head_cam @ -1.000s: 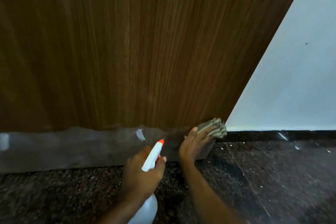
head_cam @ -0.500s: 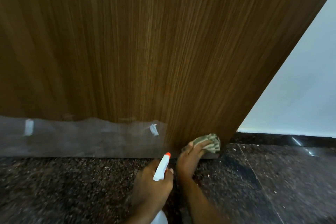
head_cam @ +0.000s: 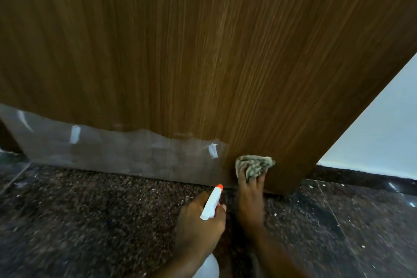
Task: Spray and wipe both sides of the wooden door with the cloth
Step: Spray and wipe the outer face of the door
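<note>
**Step in hand.** Wiping the bottom strip of one face of the wooden door (head_cam: 203,52).
- The door fills most of the view and stands just above the dark speckled floor (head_cam: 90,221). A pale wall (head_cam: 383,131) shows past its right edge.
- A clear plastic film (head_cam: 112,156), fixed with white tape pieces (head_cam: 75,134), covers the lower left of this face. It ends just beside the wiping area.
- The right hand (head_cam: 250,198) clasps the bunched cloth (head_cam: 255,165) and presses it against the bare wood, between the film's end and the door's right edge.
- The left hand (head_cam: 200,228) is closed round the spray bottle (head_cam: 212,204). It is held low and clear of the door, with the orange nozzle aimed at the bottom strip.

**Next move (judgement).** Continue the stroke along the bare wood with firm, flat pressure. Stop at or lift over the film edge so that the cloth does not snag the film or peel the tape. If the wood there is dry, apply a short spray first. Whether it is wet cannot be told from this view. The other face is out of view and is presumed to need separate treatment.

**Change from the earlier frames.**
- The cloth was at the door's bottom right corner, overhanging the edge. It now lies further left, wholly on the face.
- The view has swung left, so more film and a second and third piece of tape are visible.
- The grip on the bottle is unchanged.
</note>
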`<state>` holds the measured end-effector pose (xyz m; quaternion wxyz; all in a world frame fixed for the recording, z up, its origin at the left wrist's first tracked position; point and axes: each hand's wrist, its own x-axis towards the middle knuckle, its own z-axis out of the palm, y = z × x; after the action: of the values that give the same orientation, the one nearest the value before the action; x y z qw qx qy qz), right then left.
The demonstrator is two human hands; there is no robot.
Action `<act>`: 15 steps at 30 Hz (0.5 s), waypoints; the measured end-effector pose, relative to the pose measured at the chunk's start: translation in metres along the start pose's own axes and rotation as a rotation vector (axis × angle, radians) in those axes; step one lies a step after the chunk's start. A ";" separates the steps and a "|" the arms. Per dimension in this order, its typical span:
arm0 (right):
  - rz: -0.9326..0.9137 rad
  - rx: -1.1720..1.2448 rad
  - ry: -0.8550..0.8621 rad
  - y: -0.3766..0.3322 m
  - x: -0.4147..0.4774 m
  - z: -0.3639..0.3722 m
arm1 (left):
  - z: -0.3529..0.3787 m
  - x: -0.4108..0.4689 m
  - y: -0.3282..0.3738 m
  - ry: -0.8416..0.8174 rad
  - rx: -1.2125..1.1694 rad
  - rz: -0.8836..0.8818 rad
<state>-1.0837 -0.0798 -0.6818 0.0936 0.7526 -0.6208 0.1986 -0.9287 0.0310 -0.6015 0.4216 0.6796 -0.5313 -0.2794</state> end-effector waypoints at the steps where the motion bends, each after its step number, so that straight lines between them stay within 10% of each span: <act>1: -0.229 -0.185 -0.115 0.030 -0.005 0.012 | -0.006 -0.001 -0.003 -0.012 0.003 -0.005; 5: -0.899 -0.683 -0.288 0.116 0.014 -0.030 | -0.033 0.002 -0.014 0.046 -0.083 -0.050; 11: -0.595 -0.396 0.147 0.012 0.065 -0.054 | -0.057 0.015 -0.025 0.114 -0.093 -0.131; 15: -0.964 -0.564 -0.019 -0.038 0.073 -0.021 | -0.057 0.013 -0.027 0.140 0.063 -0.108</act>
<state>-1.0396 -0.1290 -0.6282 0.3658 0.8990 -0.2363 -0.0473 -0.8645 0.0368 -0.5965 0.4204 0.7381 -0.4716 -0.2369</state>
